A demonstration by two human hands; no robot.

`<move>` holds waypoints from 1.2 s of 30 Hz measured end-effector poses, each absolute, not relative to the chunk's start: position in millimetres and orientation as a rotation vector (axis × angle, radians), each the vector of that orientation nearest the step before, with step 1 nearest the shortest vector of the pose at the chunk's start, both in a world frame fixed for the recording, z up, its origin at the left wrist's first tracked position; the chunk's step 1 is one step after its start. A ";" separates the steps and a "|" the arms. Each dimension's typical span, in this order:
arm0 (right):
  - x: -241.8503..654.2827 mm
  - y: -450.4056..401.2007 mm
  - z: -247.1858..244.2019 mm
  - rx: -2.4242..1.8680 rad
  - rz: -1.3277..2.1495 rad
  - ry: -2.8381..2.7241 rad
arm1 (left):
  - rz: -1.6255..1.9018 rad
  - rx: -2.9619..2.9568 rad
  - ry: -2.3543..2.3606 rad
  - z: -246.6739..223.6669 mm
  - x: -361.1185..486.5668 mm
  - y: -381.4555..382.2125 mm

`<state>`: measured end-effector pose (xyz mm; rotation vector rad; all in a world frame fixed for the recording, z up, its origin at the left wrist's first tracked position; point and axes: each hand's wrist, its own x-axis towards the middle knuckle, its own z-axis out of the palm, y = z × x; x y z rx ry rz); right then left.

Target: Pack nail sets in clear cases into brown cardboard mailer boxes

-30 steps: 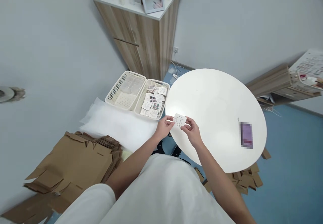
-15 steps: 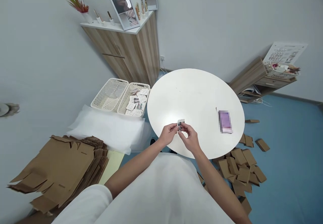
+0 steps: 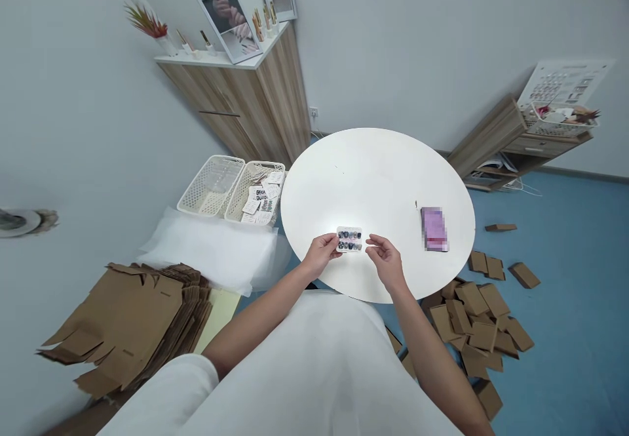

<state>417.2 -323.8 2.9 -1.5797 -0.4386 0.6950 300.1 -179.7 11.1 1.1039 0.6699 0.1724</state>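
A small white card of press-on nails [image 3: 349, 240], two rows of dark and patterned nails on it, faces up over the near part of the round white table [image 3: 373, 167]. My left hand [image 3: 320, 254] pinches its left edge between thumb and fingers. Just off the card's right edge is my right hand [image 3: 386, 262], its thumb and fingers apart with nothing between them. Farther right on the table lies a purple item [image 3: 435, 229], blurred out by large pixels. A tiny dark object [image 3: 416, 204] sits close to it.
Left of the table stand two white baskets, one [image 3: 278, 207] holding several nail cards, the other [image 3: 211, 187] with clear plastic. White sheets [image 3: 211, 246] and stacked flat cardboard [image 3: 142, 324] lie nearer me. Small brown boxes [image 3: 484, 331] cover the floor at right. A wooden cabinet [image 3: 236, 105] stands behind.
The nail card, earlier held upright between both hands and mostly covered, now lies flat to view. My right hand has come off it and shifted right; my left keeps its hold.
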 end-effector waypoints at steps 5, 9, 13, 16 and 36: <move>418.7 -319.1 4.9 -1.516 0.776 -0.470 | 0.157 1.093 0.687 10.5 301.4 -181.4; 420.0 -315.8 3.9 -1.469 0.798 -0.487 | 0.130 1.079 0.686 10.5 301.9 -180.7; 422.2 -314.9 4.8 -1.438 0.833 -0.534 | 0.110 1.088 0.683 12.1 302.6 -179.9; 423.2 -315.3 5.7 -1.435 0.838 -0.544 | 0.095 1.108 0.674 13.0 304.5 -180.3; 421.4 -326.0 3.1 -1.356 0.967 -0.409 | 0.093 1.964 0.311 24.6 299.4 -167.4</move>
